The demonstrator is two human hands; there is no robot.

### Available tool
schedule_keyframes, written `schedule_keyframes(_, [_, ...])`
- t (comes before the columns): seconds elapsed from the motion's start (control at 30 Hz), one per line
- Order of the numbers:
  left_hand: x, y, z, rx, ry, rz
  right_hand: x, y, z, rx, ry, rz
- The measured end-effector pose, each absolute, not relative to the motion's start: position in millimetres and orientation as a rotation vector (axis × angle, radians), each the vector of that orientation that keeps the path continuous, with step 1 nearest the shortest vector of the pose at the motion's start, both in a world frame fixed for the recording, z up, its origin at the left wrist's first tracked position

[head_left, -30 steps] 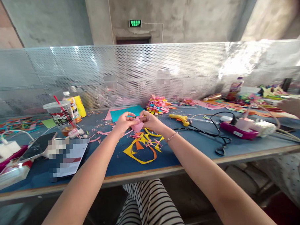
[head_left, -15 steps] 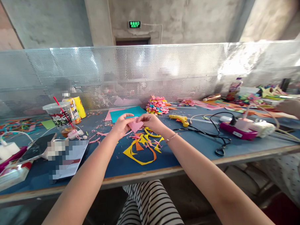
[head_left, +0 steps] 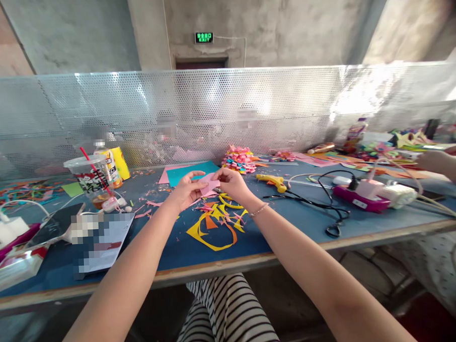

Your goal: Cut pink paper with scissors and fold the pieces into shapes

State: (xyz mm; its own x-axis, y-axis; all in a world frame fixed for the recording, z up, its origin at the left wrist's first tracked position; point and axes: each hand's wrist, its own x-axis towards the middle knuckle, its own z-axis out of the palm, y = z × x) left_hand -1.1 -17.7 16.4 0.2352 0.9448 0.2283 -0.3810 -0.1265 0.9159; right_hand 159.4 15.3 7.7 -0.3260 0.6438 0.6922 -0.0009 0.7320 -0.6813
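Note:
A small piece of pink paper is held between my two hands above the blue table. The fingers of my left hand pinch its left side. My right hand grips its right edge with bent fingers. Below them lie yellow and orange paper offcuts with pink scraps among them. Just behind my hands are a teal sheet of paper and a ball of folded pink and yellow paper.
A yellow glue gun lies to the right, near black cables and a magenta power strip. At left are a plastic cup, a bottle, and a tablet. Another person's hand is at far right. A perforated metal screen stands behind.
The pink paper has been turned: its point faced down before, and now it lies flatter and tilts up to the right. The other person's hand at far right has shifted slightly.

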Motion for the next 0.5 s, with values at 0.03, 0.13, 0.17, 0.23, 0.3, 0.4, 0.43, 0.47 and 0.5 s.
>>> schedule_keyframes(0.03, [-1.4, -17.6, 16.7, 1.176, 0.643, 1.285, 159.1, 14.7, 7.7, -0.505, -1.804, 0.696])
schedule_keyframes(0.13, [-2.5, -17.2, 17.4, 1.179, 0.654, 1.283, 158.3, 13.4, 7.2, -0.513, -1.814, 0.660])
schedule_keyframes(0.17, [-2.9, -17.0, 17.5, 1.183, 0.659, 1.280, 158.1, 13.2, 6.9, -0.515, -1.817, 0.651])
schedule_keyframes(0.23, [-3.7, -16.7, 17.7, 1.192, 0.666, 1.277, 157.5, 12.9, 6.1, -0.512, -1.820, 0.646])
schedule_keyframes(0.3, [-4.5, -16.6, 17.8, 1.200, 0.670, 1.273, 156.9, 12.7, 5.4, -0.505, -1.815, 0.659])
schedule_keyframes(0.4, [-5.0, -16.8, 17.7, 1.214, 0.670, 1.256, 156.2, 12.6, 5.4, -0.495, -1.813, 0.710])
schedule_keyframes(0.43, [-4.9, -17.0, 17.7, 1.221, 0.665, 1.251, 156.2, 12.6, 5.7, -0.490, -1.814, 0.731])
schedule_keyframes(0.47, [-4.6, -17.2, 17.6, 1.226, 0.657, 1.248, 156.2, 12.7, 6.2, -0.485, -1.815, 0.748])
schedule_keyframes(0.5, [-4.1, -17.3, 17.5, 1.226, 0.646, 1.248, 156.5, 12.9, 6.8, -0.479, -1.812, 0.761])
